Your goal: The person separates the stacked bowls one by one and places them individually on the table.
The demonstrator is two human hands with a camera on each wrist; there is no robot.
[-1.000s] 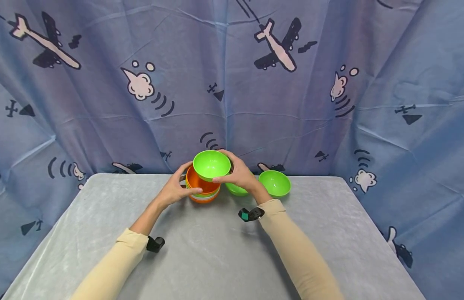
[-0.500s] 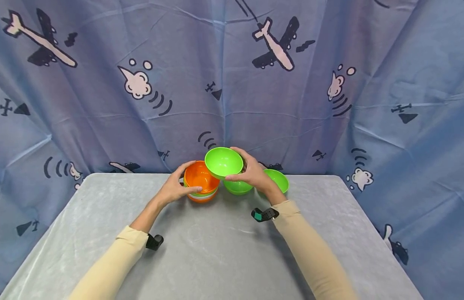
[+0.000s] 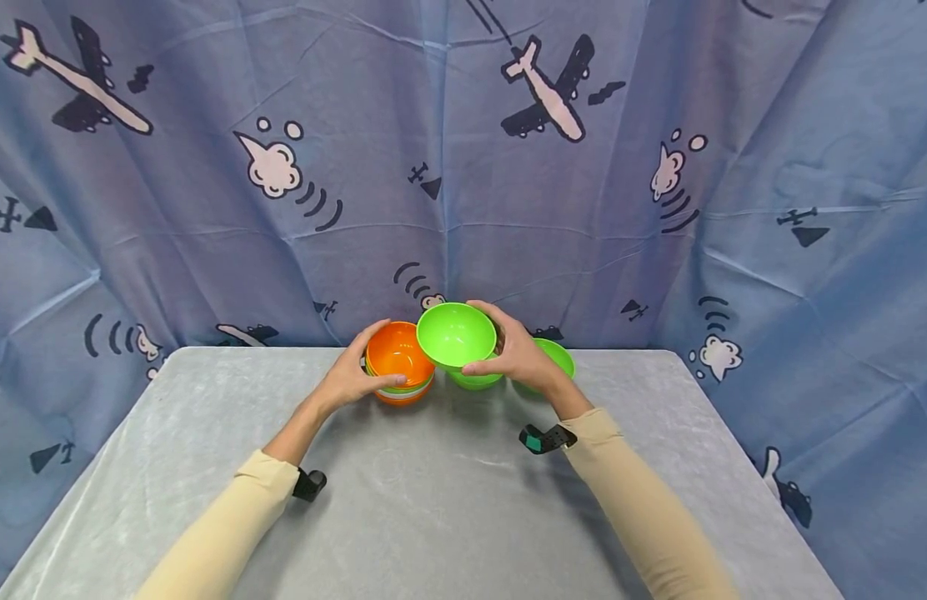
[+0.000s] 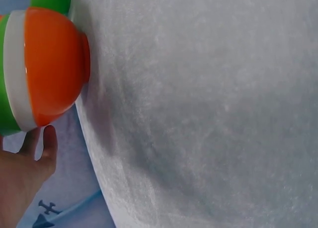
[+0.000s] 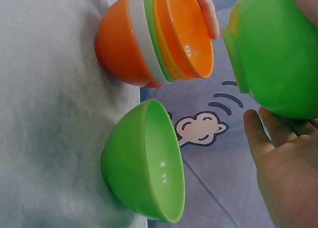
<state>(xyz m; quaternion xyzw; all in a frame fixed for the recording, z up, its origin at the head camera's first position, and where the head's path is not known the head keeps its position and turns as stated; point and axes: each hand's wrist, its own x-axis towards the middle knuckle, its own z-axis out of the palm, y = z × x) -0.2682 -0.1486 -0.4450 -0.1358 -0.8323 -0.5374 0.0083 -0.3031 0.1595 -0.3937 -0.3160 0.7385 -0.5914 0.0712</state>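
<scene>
My right hand [image 3: 522,357] grips a bright green bowl [image 3: 456,335] by its side, thumb in front and fingers behind. This bowl hangs in the air, its green underside showing in the right wrist view. My left hand [image 3: 349,377] holds a stack of nested bowls [image 3: 400,352] on the table, thumb at the front and fingers round the far side. An orange bowl is on top of the stack; yellow, green, white and orange ones show below. A second green bowl [image 5: 134,163] stands upright on the table beside the stack, partly hidden in the head view by the held bowl.
Another green bowl [image 3: 557,357] stands farther right near the back edge, partly behind my right hand. The table [image 3: 433,500] has a pale grey cloth. Behind it hangs a blue curtain [image 3: 373,125] printed with planes and clouds.
My right hand has carried the green bowl rightward from over the stack to above the middle green bowl, lowering slightly in the last half second. My left hand has stayed at the stack.
</scene>
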